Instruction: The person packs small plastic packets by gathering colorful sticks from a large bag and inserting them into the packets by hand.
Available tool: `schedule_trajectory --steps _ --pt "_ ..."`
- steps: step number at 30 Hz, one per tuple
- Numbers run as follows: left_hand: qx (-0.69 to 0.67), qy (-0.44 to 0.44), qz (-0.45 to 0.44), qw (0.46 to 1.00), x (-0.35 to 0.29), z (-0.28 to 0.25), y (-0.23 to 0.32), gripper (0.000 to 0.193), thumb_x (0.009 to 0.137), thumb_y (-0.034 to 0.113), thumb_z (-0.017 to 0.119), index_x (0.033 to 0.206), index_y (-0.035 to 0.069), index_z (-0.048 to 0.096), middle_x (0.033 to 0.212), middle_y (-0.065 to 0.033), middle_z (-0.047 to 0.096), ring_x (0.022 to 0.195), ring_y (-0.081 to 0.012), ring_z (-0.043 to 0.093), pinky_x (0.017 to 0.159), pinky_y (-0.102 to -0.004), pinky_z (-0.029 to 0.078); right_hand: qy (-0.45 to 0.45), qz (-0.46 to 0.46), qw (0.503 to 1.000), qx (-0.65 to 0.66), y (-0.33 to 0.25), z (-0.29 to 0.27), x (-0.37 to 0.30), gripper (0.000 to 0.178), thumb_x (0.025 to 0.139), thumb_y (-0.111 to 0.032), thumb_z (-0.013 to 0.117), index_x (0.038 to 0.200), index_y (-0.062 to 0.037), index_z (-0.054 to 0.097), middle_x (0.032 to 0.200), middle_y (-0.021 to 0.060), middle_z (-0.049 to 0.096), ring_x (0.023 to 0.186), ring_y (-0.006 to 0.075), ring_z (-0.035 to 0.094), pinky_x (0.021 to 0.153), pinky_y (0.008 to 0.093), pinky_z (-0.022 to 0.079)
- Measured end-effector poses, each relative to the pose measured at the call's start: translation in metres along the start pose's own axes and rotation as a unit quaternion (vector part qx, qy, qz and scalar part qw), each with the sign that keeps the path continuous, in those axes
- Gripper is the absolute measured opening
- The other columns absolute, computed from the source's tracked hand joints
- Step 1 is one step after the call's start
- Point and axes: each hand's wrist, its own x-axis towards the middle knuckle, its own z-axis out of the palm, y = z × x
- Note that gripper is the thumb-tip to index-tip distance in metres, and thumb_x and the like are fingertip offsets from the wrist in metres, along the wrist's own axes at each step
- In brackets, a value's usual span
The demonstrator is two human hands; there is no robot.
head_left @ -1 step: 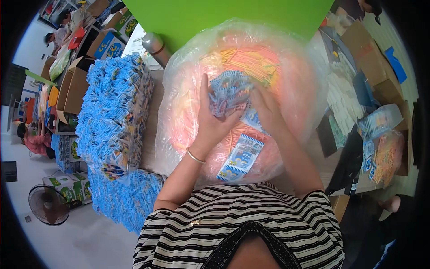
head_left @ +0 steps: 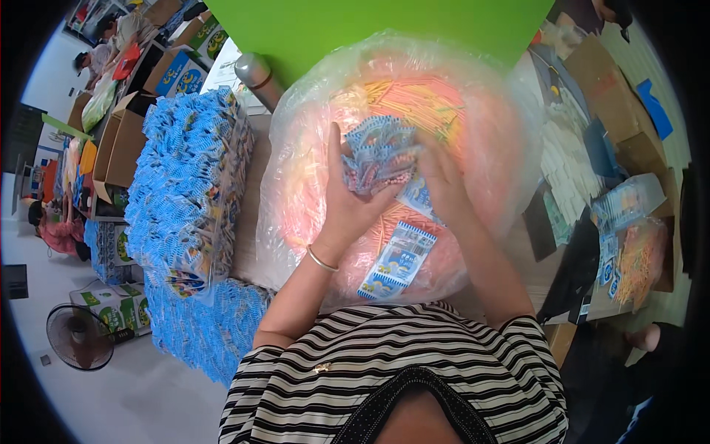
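My left hand (head_left: 342, 194) is closed around a folded bunch of small blue-and-white packets (head_left: 381, 152), thumb at its lower side and fingers along its left. At the bunch's right side is my right hand (head_left: 446, 181), its fingers smeared by motion, so whether they grip anything is unclear. A strip of the same packets (head_left: 397, 259) lies below the hands, partly hidden beside my right hand. Under everything sits a large clear plastic bag (head_left: 296, 133), holding many thin pink, yellow and orange sticks (head_left: 418, 103).
To the left stand tall stacks of blue packets (head_left: 181, 170) in clear packaging. A metal flask (head_left: 257, 76) stands behind, near a green panel (head_left: 384, 29). Cardboard boxes (head_left: 603, 81) and a bag of sticks (head_left: 640, 255) are at the right. A fan (head_left: 81, 337) stands lower left.
My right hand has shifted slightly to the right, away from the bunch's edge, and is blurred. The left hand and the bunch have barely moved.
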Motion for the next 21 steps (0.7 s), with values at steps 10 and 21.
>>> schedule_trajectory --steps 10,21 --pt "0.078 -0.048 0.107 0.990 -0.003 -0.010 -0.018 0.134 0.069 0.004 0.088 0.156 0.008 -0.013 0.131 -0.0160 0.047 0.115 -0.0253 0.059 0.096 -0.0347 0.052 -0.018 0.029 0.992 0.124 -0.019 0.012 0.005 0.056 0.108 -0.045 0.032 0.119 0.0033 0.058 0.120 0.0132 0.059 0.109 0.0161 0.057 0.099 0.0313 0.044" --pt "0.060 -0.037 0.016 0.997 0.002 -0.013 -0.012 0.111 0.075 0.002 0.084 0.156 0.003 0.008 0.129 -0.0146 0.055 0.113 -0.0229 0.062 0.095 -0.0334 0.054 -0.015 0.002 0.999 0.044 -0.025 0.016 0.015 0.053 0.107 -0.044 0.032 0.120 0.0009 0.058 0.116 0.0132 0.063 0.105 0.0192 0.062 0.095 0.0329 0.048"
